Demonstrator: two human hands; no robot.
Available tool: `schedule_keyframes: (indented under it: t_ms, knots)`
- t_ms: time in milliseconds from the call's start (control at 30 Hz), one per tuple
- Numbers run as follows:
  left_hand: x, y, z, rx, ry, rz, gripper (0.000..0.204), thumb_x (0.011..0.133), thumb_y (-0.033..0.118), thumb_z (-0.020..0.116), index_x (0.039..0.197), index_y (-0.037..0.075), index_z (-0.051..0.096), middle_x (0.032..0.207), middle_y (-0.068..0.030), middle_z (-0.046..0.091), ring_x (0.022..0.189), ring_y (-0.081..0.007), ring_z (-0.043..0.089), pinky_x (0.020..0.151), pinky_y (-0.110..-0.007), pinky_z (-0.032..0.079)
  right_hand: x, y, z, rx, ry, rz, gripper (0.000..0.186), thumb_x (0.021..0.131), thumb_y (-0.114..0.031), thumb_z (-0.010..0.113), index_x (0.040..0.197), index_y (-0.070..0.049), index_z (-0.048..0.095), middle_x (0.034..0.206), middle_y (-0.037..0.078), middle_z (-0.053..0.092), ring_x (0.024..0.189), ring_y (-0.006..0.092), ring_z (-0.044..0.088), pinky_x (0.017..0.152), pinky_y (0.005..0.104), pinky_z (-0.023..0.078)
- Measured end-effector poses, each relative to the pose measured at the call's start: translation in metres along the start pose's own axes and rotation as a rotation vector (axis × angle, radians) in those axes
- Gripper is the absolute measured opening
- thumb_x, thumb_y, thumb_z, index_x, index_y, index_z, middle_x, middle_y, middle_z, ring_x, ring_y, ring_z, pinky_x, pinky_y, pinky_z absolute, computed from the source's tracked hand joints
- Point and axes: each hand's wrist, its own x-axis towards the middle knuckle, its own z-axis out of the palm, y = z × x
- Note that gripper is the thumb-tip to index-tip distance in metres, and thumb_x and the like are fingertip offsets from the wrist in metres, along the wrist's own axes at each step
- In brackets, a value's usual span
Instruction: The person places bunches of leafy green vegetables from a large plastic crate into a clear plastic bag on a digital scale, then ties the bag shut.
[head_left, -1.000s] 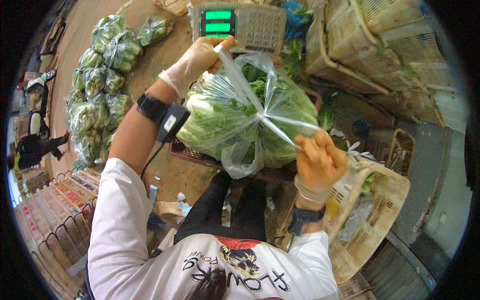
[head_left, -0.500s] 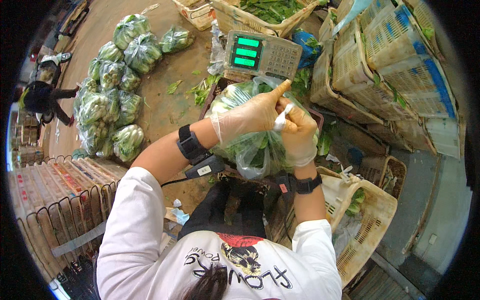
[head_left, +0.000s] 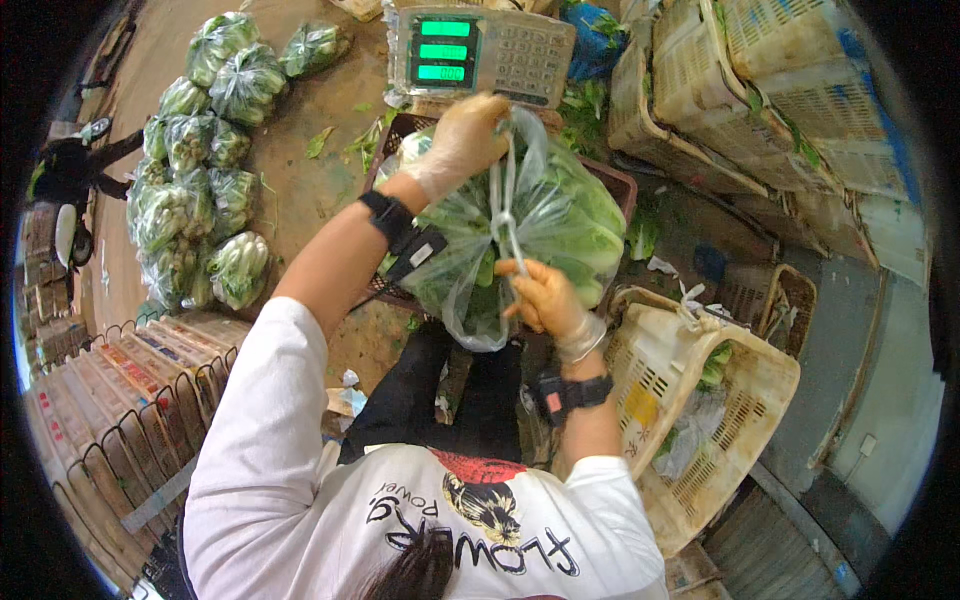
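A clear plastic bag (head_left: 580, 190) packed with leafy green vegetables rests in a dark reddish-brown crate (head_left: 627, 205) in front of me. Its gathered plastic makes a knot at the middle of the top. My left hand (head_left: 462, 142), in a thin translucent glove, is closed on the plastic strand running to the far side. On the near side, my right hand (head_left: 545, 298), gloved too, pinches the other strand between thumb and fingers. The strands stretch in opposite directions from the knot. Just beyond the crate stands a digital scale (head_left: 484, 55) with lit green displays.
Several filled vegetable bags (head_left: 190, 150) lie grouped on the floor at the left. Stacked plastic crates (head_left: 690, 110) rise at the far right, and a dirty cream crate (head_left: 745, 440) sits near right. More crates (head_left: 130, 395) line the near left. A person (head_left: 75, 165) is at the far left.
My hands have parted from being together above the bag: the left went to the far side, the right toward me. The knot between them now shows. The whole view has shifted slightly.
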Motion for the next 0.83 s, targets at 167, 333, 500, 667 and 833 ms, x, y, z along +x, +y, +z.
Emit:
schedule_keyframes:
  t_ms: [167, 333, 500, 667, 833]
  knots:
    - [0.05, 0.012, 0.019, 0.296, 0.028, -0.026, 0.035, 0.058, -0.003, 0.06, 0.091, 0.009, 0.058, 0.102, -0.0133, 0.053, 0.099, -0.0333, 0.049, 0.081, -0.04, 0.042, -0.012, -0.009, 0.001, -1.034, 0.223, -0.727, 0.007, 0.071, -0.004, 0.053, 0.069, -0.006, 0.06, 0.059, 0.012, 0.053, 0.055, 0.028, 0.052, 0.053, 0.0353, 0.045]
    - [0.038, 0.007, 0.038, 0.577, -0.059, -0.146, 0.075, 0.058, 0.001, 0.064, 0.127, 0.023, 0.041, 0.137, -0.0079, 0.03, 0.124, -0.0313, 0.031, 0.089, -0.048, 0.035, -0.03, 0.038, 0.023, -1.037, 0.157, -0.701, 0.009, 0.06, 0.001, 0.057, 0.068, -0.002, 0.057, 0.07, 0.016, 0.057, 0.07, 0.0333, 0.056, 0.064, 0.0408, 0.046]
    - [0.027, 0.006, 0.028, 0.368, -0.114, -0.12, 0.045, 0.073, 0.006, 0.053, 0.117, 0.016, 0.049, 0.134, -0.0121, 0.035, 0.119, -0.0304, 0.038, 0.09, -0.048, 0.036, -0.035, 0.057, 0.027, -1.137, 0.192, -0.55, 0.022, 0.057, 0.004, 0.055, 0.079, 0.003, 0.059, 0.088, 0.024, 0.058, 0.084, 0.0403, 0.056, 0.072, 0.045, 0.048]
    - [0.019, 0.01, 0.009, 0.486, -0.219, -0.281, 0.059, 0.079, 0.014, 0.054, 0.134, 0.014, 0.032, 0.141, -0.015, 0.023, 0.126, -0.0362, 0.028, 0.1, -0.056, 0.023, -0.037, 0.06, 0.05, -1.293, 0.19, -0.487, 0.03, 0.059, 0.007, 0.054, 0.089, 0.007, 0.058, 0.109, 0.031, 0.049, 0.093, 0.0443, 0.053, 0.079, 0.0442, 0.047]
    - [-0.034, -0.009, -0.083, 0.27, -0.403, -0.208, 0.082, 0.071, 0.032, 0.069, 0.138, 0.014, 0.024, 0.14, -0.0148, 0.022, 0.125, -0.0365, 0.028, 0.097, -0.054, 0.027, -0.053, 0.076, 0.043, -1.238, 0.139, -0.277, 0.05, 0.066, 0.0, 0.053, 0.114, 0.013, 0.044, 0.12, 0.032, 0.04, 0.115, 0.043, 0.037, 0.1, 0.046, 0.028]
